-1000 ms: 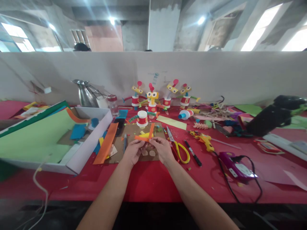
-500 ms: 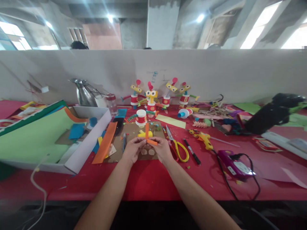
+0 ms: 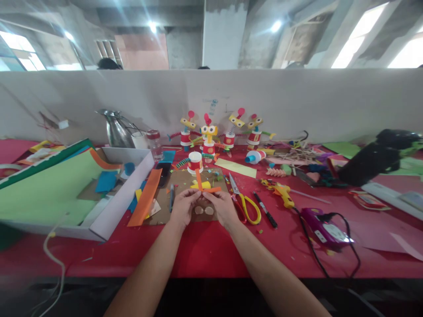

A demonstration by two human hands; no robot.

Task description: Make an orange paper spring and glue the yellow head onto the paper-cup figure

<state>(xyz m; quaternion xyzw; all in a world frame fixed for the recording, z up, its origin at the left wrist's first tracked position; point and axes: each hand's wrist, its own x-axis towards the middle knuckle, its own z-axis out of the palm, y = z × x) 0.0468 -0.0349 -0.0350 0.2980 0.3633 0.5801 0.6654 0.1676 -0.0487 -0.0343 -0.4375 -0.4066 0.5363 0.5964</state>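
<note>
Between my two hands is an orange paper strip (image 3: 198, 179), bent at a corner, one arm pointing away from me and the other to the right. My left hand (image 3: 185, 203) pinches it at the corner, and the fingertips of my right hand (image 3: 220, 203) are closed on it close beside. Just beyond lies a yellow paper roll (image 3: 205, 185) on the brown cardboard (image 3: 178, 185). A red and white paper cup (image 3: 195, 164) with green folded paper arms stands behind that. Two pale round discs (image 3: 204, 211) lie between my wrists.
Yellow-handled scissors (image 3: 248, 207), a black marker (image 3: 265, 210) and a yellow glue gun (image 3: 280, 193) lie to the right, with a purple power box (image 3: 325, 229) and its cable. Several finished cup figures (image 3: 209, 136) stand behind. On the left sit a white box (image 3: 124, 193) and an orange sheet (image 3: 145, 198).
The bend in the orange strip has shifted: the far arm leans left, and the right arm is turned up level. My hands stay close together at nearly the same spot.
</note>
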